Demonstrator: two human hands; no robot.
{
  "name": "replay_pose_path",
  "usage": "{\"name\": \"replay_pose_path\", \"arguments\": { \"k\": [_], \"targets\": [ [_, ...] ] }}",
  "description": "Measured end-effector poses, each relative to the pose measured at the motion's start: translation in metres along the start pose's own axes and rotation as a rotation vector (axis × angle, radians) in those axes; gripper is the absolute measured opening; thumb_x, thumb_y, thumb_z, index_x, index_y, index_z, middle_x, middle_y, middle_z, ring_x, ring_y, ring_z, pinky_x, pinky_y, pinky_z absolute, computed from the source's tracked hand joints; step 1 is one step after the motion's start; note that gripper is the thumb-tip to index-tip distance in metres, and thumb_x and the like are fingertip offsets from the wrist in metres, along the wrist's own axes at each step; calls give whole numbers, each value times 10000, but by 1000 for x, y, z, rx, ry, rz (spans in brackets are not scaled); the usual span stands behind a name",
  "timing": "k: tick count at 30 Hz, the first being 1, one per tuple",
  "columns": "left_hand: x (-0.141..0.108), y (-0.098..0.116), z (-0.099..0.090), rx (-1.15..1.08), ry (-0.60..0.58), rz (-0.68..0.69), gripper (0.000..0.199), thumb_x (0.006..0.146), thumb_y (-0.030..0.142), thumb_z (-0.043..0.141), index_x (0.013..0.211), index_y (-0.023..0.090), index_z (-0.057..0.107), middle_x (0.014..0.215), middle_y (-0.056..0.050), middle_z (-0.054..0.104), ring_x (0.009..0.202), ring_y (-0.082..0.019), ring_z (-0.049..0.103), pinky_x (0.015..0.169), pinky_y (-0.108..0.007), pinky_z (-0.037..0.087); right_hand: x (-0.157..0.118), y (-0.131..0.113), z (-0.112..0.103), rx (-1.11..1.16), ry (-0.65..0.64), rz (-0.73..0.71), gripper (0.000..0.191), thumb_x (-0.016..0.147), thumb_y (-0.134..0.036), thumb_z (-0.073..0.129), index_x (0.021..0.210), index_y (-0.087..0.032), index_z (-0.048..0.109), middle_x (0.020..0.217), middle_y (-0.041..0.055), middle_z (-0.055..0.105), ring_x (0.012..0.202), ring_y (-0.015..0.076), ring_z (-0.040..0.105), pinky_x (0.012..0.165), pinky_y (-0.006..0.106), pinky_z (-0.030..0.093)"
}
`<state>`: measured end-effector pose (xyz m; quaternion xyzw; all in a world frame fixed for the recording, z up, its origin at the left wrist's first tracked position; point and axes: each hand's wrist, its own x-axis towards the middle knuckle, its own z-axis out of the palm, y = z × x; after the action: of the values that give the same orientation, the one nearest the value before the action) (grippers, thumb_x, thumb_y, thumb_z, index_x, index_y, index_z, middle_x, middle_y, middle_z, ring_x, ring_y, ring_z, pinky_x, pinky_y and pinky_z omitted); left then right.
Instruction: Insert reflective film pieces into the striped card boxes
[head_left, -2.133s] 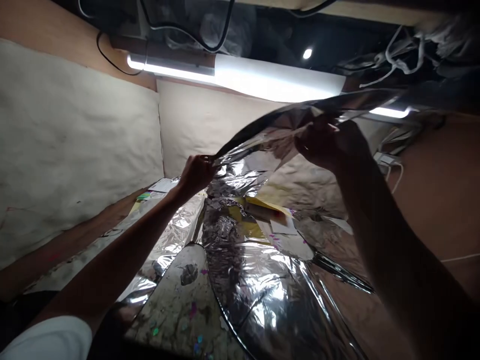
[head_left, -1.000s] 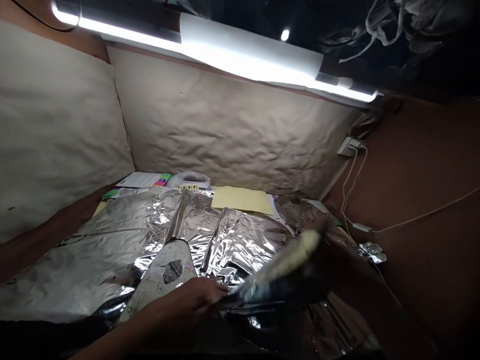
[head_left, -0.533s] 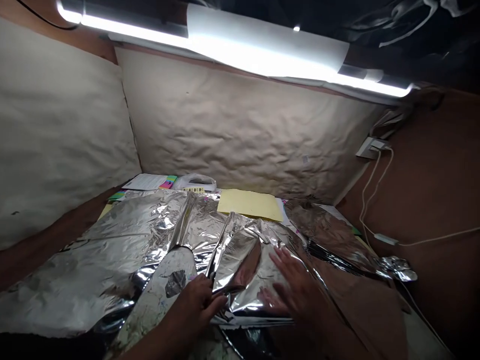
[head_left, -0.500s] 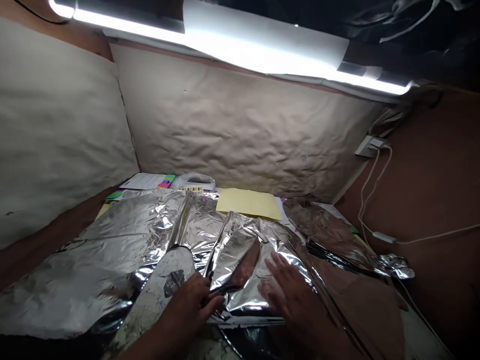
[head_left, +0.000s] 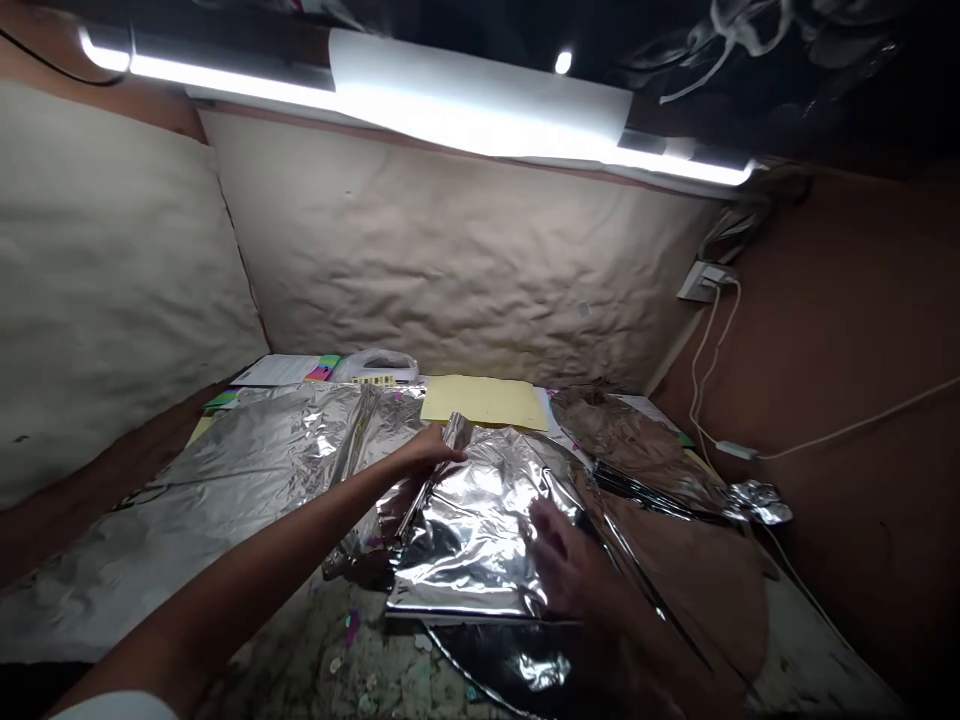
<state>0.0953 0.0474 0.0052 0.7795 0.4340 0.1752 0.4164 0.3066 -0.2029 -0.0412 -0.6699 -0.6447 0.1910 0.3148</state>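
Observation:
A shiny silver foil sheet lies in front of me, wrinkled, with a straight front edge. My left hand reaches to its far left corner, fingers closed on a rolled-up fold of the foil. Over the right part of the sheet is my right hand, smeared by motion, so its fingers do not show clearly. Dark glossy film sticks out beneath the front edge.
More silver foil covers the left side. Beyond the sheet lies a yellow paper, with a plastic bag to its left. Brown-looking reflective film spreads at right, near crumpled foil. White cables hang from a wall socket.
My left hand has moved from the front edge to the sheet's far left corner. The foil's raised folds now lie flatter. My right hand stays over the right side.

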Motion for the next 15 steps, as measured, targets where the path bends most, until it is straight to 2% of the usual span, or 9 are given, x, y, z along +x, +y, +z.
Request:
{"name": "replay_pose_path", "arguments": {
  "k": [2, 4, 8, 10, 12, 15],
  "targets": [
    [9, 3, 5, 19, -24, 5, 321, 537, 307, 820, 731, 125, 641, 631, -40, 644, 641, -221, 607, 592, -277, 436, 19, 17, -21, 134, 142, 105, 559, 909, -508, 518, 1391, -224, 509, 1404, 109, 553, 1304, 290, 508, 1070, 478, 431],
    [9, 7, 11, 30, -28, 34, 239, 544, 246, 794, 631, 131, 604, 549, -15, 595, 564, -190, 568, 539, -265, 411, 42, 34, -45, 142, 217, 179, 580, 836, -490, 608, 1338, -204, 552, 1351, 117, 593, 1270, 319, 532, 1065, 504, 417],
    [-3, 17, 20, -5, 20, 189, 136, 651, 197, 680, 624, 124, 569, 533, 14, 556, 530, -140, 541, 505, -226, 390, 80, 47, -81, 26, 326, 264, 779, 679, -406, 751, 1364, -128, 506, 1408, 184, 521, 1338, 363, 441, 1119, 511, 324],
    [-12, 22, 16, -30, 81, 274, 114, 699, 195, 634, 647, 121, 564, 543, 19, 553, 519, -123, 532, 487, -210, 386, 91, 38, -86, 23, 373, 271, 765, 731, -424, 706, 1382, -92, 479, 1419, 221, 492, 1340, 377, 430, 1115, 526, 315],
    [-23, 24, 4, -42, 176, 348, 108, 750, 202, 590, 683, 120, 569, 565, 20, 564, 527, -119, 540, 477, -200, 390, 94, 18, -80, 43, 368, 243, 654, 816, -465, 616, 1348, -96, 520, 1350, 212, 555, 1253, 361, 525, 1061, 512, 389],
    [-47, 21, -21, -30, 341, 420, 171, 865, 233, 470, 819, 126, 595, 661, 3, 611, 601, -136, 593, 515, -217, 445, 92, -30, -54, 181, 210, 125, 591, 876, -558, 533, 1312, -162, 573, 1199, 134, 668, 1050, 288, 661, 928, 426, 515]
  ]
}}
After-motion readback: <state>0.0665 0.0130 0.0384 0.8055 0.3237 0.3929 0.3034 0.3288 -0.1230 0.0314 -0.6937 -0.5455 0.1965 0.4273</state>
